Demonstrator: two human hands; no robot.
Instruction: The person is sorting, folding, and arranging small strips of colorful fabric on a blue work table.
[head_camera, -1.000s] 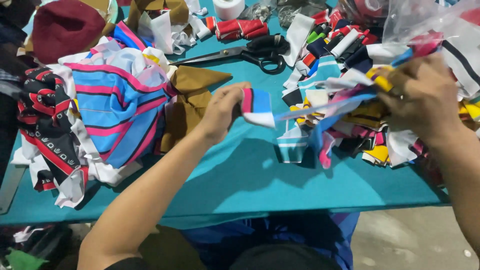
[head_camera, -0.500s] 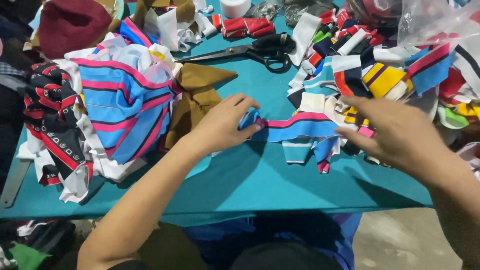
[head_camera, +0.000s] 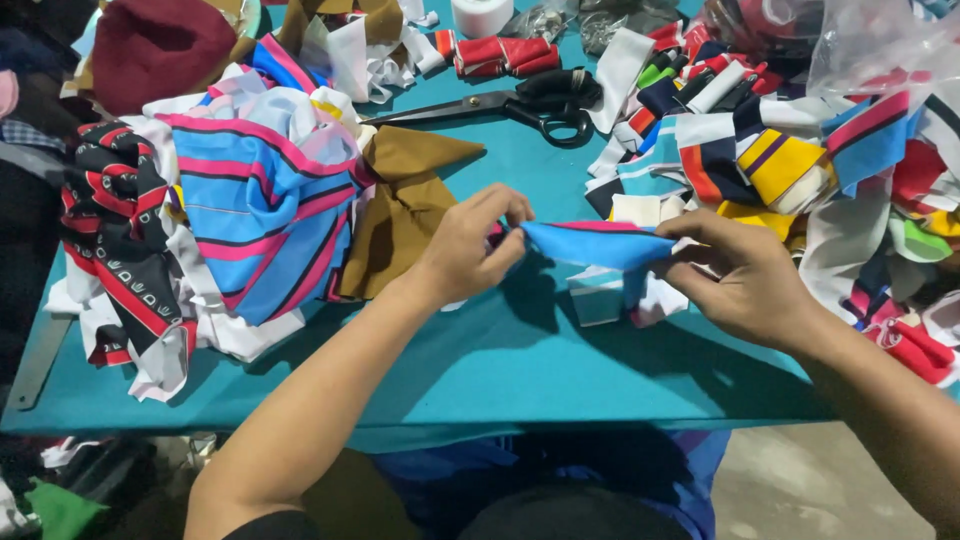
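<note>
Head view: left hand and right hand are pinching a blue strip taut between fingertips, just above the teal table. Likely folding step; next calls for aligning edges near the scissors.

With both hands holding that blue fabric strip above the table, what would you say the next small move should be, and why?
Probably lay the blue fabric strip with pink edging flat on the bare teal table. The left hand and right hand pinch its two ends, holding it stretched just above the surface, and the space beneath is mostly open.
</note>
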